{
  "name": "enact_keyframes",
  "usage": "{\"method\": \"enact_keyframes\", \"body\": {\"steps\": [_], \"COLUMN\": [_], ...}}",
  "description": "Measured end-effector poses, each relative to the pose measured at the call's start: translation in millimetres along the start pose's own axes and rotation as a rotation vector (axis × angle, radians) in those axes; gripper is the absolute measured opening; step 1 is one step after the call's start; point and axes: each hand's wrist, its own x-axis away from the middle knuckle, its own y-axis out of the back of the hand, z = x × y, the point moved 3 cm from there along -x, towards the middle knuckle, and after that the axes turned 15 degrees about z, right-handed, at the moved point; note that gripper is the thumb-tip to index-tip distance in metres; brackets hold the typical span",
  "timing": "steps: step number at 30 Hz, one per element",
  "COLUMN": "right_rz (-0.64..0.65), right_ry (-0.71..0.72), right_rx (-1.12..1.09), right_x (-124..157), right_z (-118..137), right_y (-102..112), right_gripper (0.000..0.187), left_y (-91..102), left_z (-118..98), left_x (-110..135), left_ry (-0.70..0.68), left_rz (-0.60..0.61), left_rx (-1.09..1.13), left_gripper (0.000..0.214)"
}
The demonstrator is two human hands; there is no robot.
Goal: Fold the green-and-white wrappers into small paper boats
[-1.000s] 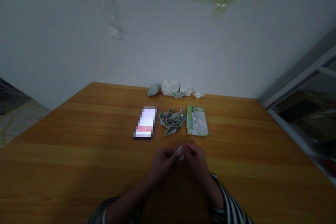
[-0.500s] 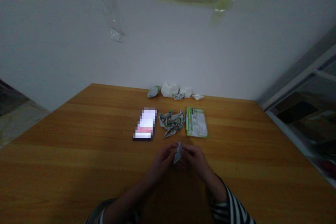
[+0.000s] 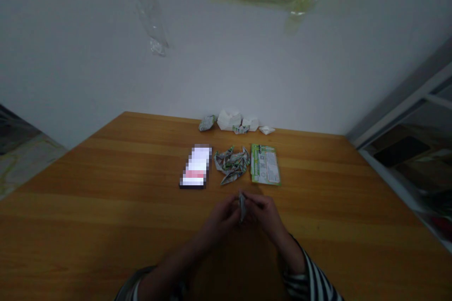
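Observation:
Between my two hands is a small piece of folded printed paper (image 3: 242, 208), seen nearly edge-on as a narrow grey strip. My left hand (image 3: 224, 214) pinches it from the left side, fingers closed. From the right, my right hand (image 3: 264, 211) grips it with thumb and fingertips. The undersides of the paper and some fingertips are hidden. Just beyond the hands lies a crumpled, folded sheet of printed paper (image 3: 232, 163). To its right is a flat green and white printed packet (image 3: 265, 164).
A phone with a lit, blurred screen (image 3: 197, 165) lies left of the crumpled paper. Along the wall sit a printed folded paper (image 3: 207, 123), white folded papers (image 3: 229, 120) and a small white one (image 3: 267, 130). The wooden table (image 3: 116, 183) meets the wall; a shelf (image 3: 406, 150) stands right.
The folded paper in my hands has turned from showing a wider triangular face to a thin, more upright edge. Both hands stay in nearly the same place.

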Motion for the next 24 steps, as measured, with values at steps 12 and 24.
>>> {"method": "enact_keyframes", "body": {"steps": [12,24], "right_rz": [-0.22,-0.126], "right_ry": [0.209,0.114], "right_rx": [0.23,0.162], "right_x": [10,4], "right_z": [10,14], "right_y": [-2,-5], "right_gripper": [0.021,0.019], "left_y": [8.1,21.8], "left_z": [-11,-9], "left_x": [2,8], "left_ry": [-0.043,0.072], "left_rz": [-0.08,-0.33], "left_rx": [-0.023,-0.475], "left_gripper": [0.036,0.015]}}
